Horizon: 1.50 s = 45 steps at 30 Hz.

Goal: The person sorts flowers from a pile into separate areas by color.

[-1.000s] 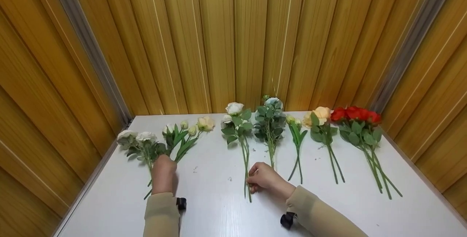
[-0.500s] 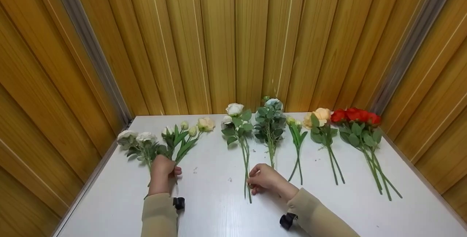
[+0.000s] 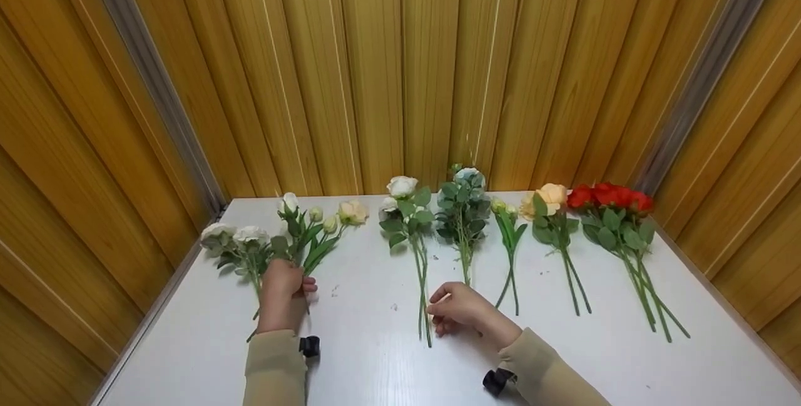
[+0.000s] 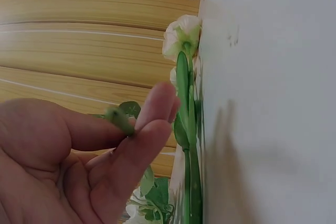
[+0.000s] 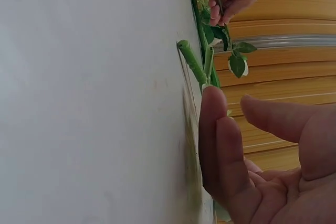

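Note:
In the head view, my left hand (image 3: 285,282) is at the left of the table, just above the stems there. Between thumb and fingers it pinches a green stem (image 4: 119,120), its cut end pointing at the left wrist camera. The stem belongs to a white rose (image 3: 288,203), its bloom standing above the neighbouring tulips (image 3: 323,244). My right hand (image 3: 460,307) rests near the table beside two long-stemmed white roses (image 3: 407,209), fingertips close to the stems. In the right wrist view, a gap shows between its thumb and fingers, with stem ends (image 5: 191,61) just beyond the fingertips.
White roses (image 3: 250,243) lie at far left, a peach rose (image 3: 353,212) by the tulips. To the right lie pale blue roses (image 3: 463,206), more tulips (image 3: 510,231), peach roses (image 3: 553,198) and red roses (image 3: 613,196). Wood-look panels (image 3: 375,81) rise behind the white table (image 3: 369,368).
My left hand has lifted slightly with the stem, and the white rose's bloom has risen above the tulips. My right hand has shifted a little rightward from the white rose stems.

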### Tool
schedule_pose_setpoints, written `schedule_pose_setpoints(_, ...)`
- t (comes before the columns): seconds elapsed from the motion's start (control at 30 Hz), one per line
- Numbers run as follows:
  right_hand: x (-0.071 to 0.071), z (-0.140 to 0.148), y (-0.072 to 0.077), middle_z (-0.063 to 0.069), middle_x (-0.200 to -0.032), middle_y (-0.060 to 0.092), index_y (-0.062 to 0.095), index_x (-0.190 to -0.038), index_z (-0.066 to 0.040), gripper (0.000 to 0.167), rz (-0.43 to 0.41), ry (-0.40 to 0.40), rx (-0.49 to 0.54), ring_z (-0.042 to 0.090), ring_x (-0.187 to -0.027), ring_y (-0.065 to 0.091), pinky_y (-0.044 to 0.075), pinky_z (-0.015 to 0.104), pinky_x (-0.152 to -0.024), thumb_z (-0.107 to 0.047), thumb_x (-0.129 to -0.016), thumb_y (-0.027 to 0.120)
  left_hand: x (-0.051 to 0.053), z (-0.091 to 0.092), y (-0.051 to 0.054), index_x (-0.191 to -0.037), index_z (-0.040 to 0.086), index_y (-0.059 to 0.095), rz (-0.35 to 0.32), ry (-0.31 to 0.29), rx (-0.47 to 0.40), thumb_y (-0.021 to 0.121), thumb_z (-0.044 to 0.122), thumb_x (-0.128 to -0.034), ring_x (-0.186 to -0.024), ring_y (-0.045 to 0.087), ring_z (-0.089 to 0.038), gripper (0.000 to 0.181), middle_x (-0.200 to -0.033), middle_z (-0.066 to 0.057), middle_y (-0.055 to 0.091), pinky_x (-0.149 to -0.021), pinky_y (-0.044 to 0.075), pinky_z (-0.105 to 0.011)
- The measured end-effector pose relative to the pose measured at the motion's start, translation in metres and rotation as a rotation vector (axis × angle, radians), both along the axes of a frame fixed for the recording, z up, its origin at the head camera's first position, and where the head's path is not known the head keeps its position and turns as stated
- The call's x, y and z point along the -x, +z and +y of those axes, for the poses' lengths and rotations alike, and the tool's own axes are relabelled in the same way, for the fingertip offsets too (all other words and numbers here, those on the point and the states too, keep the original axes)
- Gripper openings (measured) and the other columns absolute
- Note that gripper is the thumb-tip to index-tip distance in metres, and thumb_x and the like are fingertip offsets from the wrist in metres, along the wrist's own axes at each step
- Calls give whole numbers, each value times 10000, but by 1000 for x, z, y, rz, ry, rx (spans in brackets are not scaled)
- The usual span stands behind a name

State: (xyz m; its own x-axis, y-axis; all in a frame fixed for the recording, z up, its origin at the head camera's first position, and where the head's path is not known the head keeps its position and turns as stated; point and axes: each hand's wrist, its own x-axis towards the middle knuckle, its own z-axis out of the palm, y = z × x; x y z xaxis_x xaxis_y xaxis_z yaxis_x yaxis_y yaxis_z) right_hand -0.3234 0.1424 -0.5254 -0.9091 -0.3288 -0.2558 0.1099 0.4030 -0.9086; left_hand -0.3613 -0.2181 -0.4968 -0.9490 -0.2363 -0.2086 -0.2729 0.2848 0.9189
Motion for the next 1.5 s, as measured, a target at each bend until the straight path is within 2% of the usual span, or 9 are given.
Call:
schedule_pose_setpoints(0.27, -3, -1, 10, 93, -788, 733, 624, -1080, 28, 198, 56, 16, 3, 106, -583, 688, 573, 282, -589, -127, -973, 686, 4, 20, 16, -1356, -143, 472, 24, -37, -50, 492, 53, -1065, -661, 758, -170, 352, -938, -230, 765, -596, 611, -283)
schedule_pose_setpoints(0.47, -5, -7, 13, 58, -769, 703, 637, -1069, 50, 182, 55, 54, 80, 104, -601, 681, 601, 297, -634, -114, -993, 659, 3, 48, 25, -1296, -123, 504, 94, -85, -147, 510, 39, -1062, -742, 777, -206, 285, -963, -215, 753, -631, 631, -303)
schedule_pose_setpoints(0.67, -9, -12, 12, 39, -769, 715, 654, -1101, 122, 235, 56, 79, 152, 98, -627, 690, 629, 312, -680, -90, -1000, 646, -3, 80, 30, -1216, -75, 559, 153, -160, -195, 541, 39, -1051, -769, 779, -200, 201, -940, -175, 769, -683, 645, -320)
schedule_pose_setpoints(0.83, -15, -20, 13, 85, -829, 764, 673, -1138, 145, 292, 70, 95, 191, 91, -672, 710, 626, 285, -697, -114, -1005, 654, -11, 103, 30, -1167, -77, 542, 213, -285, -274, 540, 18, -1047, -829, 792, -229, 153, -938, -173, 782, -739, 651, -343)
schedule_pose_setpoints(0.97, -20, -26, 14, 179, -985, 782, 667, -1215, 126, 339, 97, 100, 233, 122, -770, 756, 638, 320, -770, -152, -1023, 634, -15, 121, 27, -1171, -88, 513, 212, -398, -391, 528, 23, -1055, -907, 795, -236, 162, -989, -181, 785, -801, 647, -350)
schedule_pose_setpoints(1.07, -23, -31, 14, 194, -1051, 779, 655, -1244, 129, 365, 117, 92, 287, 120, -824, 760, 633, 324, -807, -164, -1028, 629, -18, 133, 23, -1158, -69, 513, 202, -448, -458, 519, 28, -1059, -914, 793, -214, 139, -991, -158, 788, -815, 644, -342)
schedule_pose_setpoints(1.2, -26, -34, 14, 168, -996, 785, 647, -1210, 174, 341, 143, 61, 354, 77, -787, 727, 611, 247, -754, -102, -1009, 649, -22, 146, 16, -1147, -55, 518, 198, -494, -513, 510, 36, -1066, -904, 788, -181, 123, -974, -117, 785, -836, 640, -343)
schedule_pose_setpoints(1.33, -25, -34, 12, 130, -923, 785, 656, -1131, 199, 282, 182, 26, 357, 52, -738, 706, 592, 194, -683, -34, -973, 675, -23, 152, 13, -1155, -55, 552, 194, -511, -485, 510, 53, -1069, -915, 784, -181, 144, -989, -122, 779, -852, 637, -356)
schedule_pose_setpoints(1.5, -17, -28, 8, 140, -894, 777, 683, -1066, 180, 239, 248, 0, 278, 53, -699, 687, 598, 209, -665, -33, -958, 694, -22, 146, 17, -1235, -102, 577, 171, -501, -306, 541, 114, -1067, -969, 780, -270, 275, -1081, -235, 762, -859, 638, -394)
